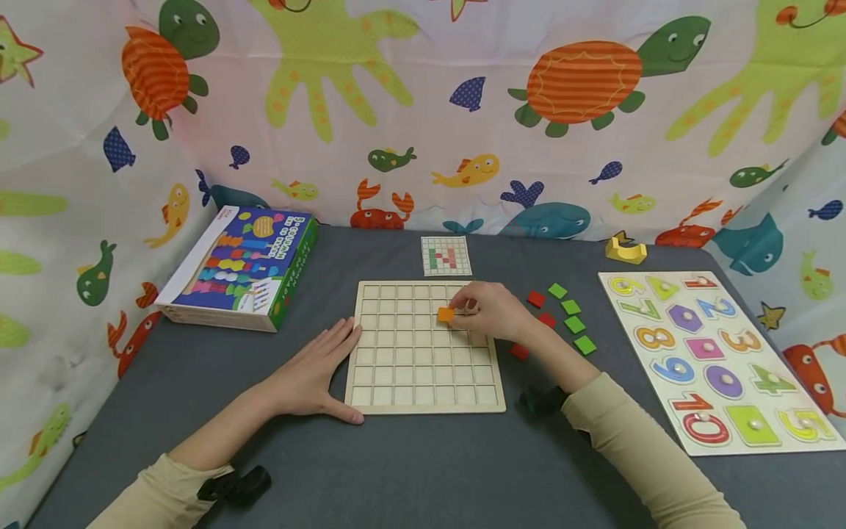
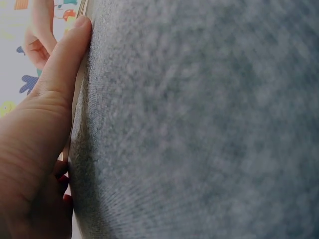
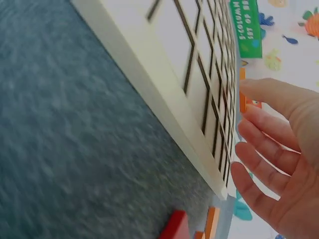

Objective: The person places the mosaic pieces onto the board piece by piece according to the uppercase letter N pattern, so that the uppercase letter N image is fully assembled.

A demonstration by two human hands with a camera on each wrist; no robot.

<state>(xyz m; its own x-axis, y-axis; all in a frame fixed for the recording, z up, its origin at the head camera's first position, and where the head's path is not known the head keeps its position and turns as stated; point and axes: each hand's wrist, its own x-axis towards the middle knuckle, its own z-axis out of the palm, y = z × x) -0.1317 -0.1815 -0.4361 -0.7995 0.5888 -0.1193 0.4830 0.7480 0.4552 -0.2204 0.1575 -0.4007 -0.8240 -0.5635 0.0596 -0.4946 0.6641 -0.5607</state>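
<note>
A square wooden grid board [image 1: 423, 357] lies flat on the grey table. My right hand [image 1: 494, 310] pinches an orange tile [image 1: 446, 314] over the upper right part of the board. In the right wrist view, thumb and index finger hold that tile [image 3: 242, 92] by its edges, while the other fingers are loosely bent. Whether the tile touches the grid cannot be made out. Spread along the board's left side and lower left corner, my left hand [image 1: 309, 373] rests with straight fingers. The left wrist view shows its thumb [image 2: 62, 67] along the board's edge.
Several red tiles [image 1: 536, 299] and green tiles [image 1: 574, 325] lie right of the board. Behind it is a small pattern card [image 1: 446, 256]. A blue and green box [image 1: 244, 264] stands at left, a number puzzle [image 1: 710, 328] and yellow block [image 1: 626, 252] at right.
</note>
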